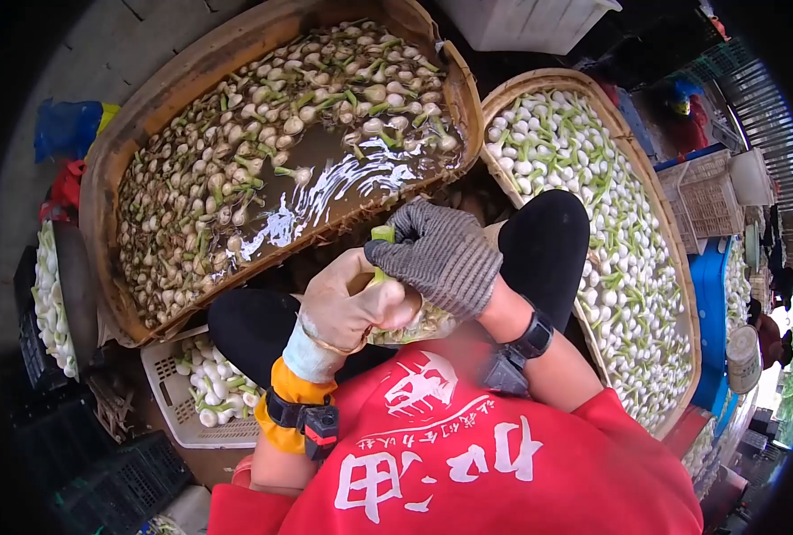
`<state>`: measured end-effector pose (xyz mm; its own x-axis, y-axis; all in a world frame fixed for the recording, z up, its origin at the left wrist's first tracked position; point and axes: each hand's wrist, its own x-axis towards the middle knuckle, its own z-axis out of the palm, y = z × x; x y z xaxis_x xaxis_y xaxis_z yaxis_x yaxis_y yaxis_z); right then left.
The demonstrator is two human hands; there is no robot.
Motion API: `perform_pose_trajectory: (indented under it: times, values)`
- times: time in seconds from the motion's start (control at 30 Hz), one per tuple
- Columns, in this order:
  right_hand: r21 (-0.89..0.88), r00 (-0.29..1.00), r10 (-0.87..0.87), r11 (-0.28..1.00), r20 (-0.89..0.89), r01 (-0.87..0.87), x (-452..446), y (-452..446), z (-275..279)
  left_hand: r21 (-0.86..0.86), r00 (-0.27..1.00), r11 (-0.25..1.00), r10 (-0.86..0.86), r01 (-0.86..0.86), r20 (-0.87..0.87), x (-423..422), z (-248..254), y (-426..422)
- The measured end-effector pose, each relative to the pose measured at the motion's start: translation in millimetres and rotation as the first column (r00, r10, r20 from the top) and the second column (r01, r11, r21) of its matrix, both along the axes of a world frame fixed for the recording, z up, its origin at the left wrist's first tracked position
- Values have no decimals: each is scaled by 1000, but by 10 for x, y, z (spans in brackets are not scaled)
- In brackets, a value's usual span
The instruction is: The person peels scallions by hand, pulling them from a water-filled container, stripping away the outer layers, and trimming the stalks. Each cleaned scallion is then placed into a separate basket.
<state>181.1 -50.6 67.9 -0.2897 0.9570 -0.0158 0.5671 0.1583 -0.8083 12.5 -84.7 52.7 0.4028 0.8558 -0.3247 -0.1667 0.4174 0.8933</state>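
Both hands are gloved and meet above my lap. My left hand (352,303), in a pale glove with a yellow cuff, is closed around a garlic bulb (400,303) with a short green stem (382,235). My right hand (436,259), in a grey striped glove, is closed with its fingers against the stem; whether it holds a tool is hidden. Just beyond the hands stands a large brown tub (111,214) of murky water with many unpeeled bulbs. At the right is a second tub (632,152) full of white bulbs with green stems.
A white plastic basket (182,406) with peeled bulbs sits at the lower left. More bulbs lie in a container (53,303) at the far left. A white bin (530,22) stands at the top, and a blue container (710,285) at the right.
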Motion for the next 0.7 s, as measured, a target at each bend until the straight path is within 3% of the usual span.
perform_pose_trajectory:
  times: [0.03, 0.17, 0.23, 0.27, 0.33, 0.37, 0.4, 0.43, 0.5, 0.53, 0.6, 0.63, 0.67, 0.7]
  values:
    - [-9, 998, -59, 998, -10, 59, -31, -29, -21, 11, 991, 1000, 8, -7, -132, 12, 61, 8]
    - [-3, 987, -162, 987, -8, 162, -112, -91, -107, 188, 947, 981, 22, 41, -322, -90, 61, -48]
    - [-55, 983, -185, 981, 20, 186, -130, -82, -72, 665, 804, 717, 259, 211, -535, -110, -104, -91]
    - [-53, 982, -186, 981, 21, 187, -135, -81, -46, 666, 805, 715, 259, 212, -534, -99, -132, -115]
    - [87, 983, -98, 993, 156, 85, -135, -91, 2, 425, 886, 902, 258, -77, -385, -47, -160, -156]
    - [12, 983, -10, 1000, 185, 8, -111, -63, 44, 425, 887, 902, 255, -76, -384, -71, -205, -151]
    - [13, 983, -12, 1000, 186, 10, -85, -27, 42, 539, 823, 842, 316, -15, -471, -124, -261, -131]
    - [-71, 990, 71, 995, 124, -62, -60, 12, 37, 635, 747, 770, 387, 61, -541, -152, -279, -117]
    - [-221, 981, 195, 956, -18, -194, 27, 73, 57, 603, 760, 797, 375, 27, -531, -154, -238, -122]
    - [-221, 981, 193, 956, -17, -192, 82, 55, 41, 567, 773, 823, 366, -9, -519, -153, -217, -123]
    - [-97, 954, 149, 979, -262, -179, 201, 12, -10, 530, 766, 848, 354, -21, -536, -177, -225, -145]
    - [-98, 943, 113, 984, -314, -151, 270, 8, 24, 361, 879, 881, 407, -307, -247, -199, -235, -144]
    - [-147, 938, 42, 984, -345, -98, 388, -20, 64, 96, 865, 859, 500, -502, 54, -233, -245, -135]
    - [-146, 942, 8, 987, -334, -60, 506, -29, 83, 42, 857, 871, 471, -489, 208, -416, -258, -118]
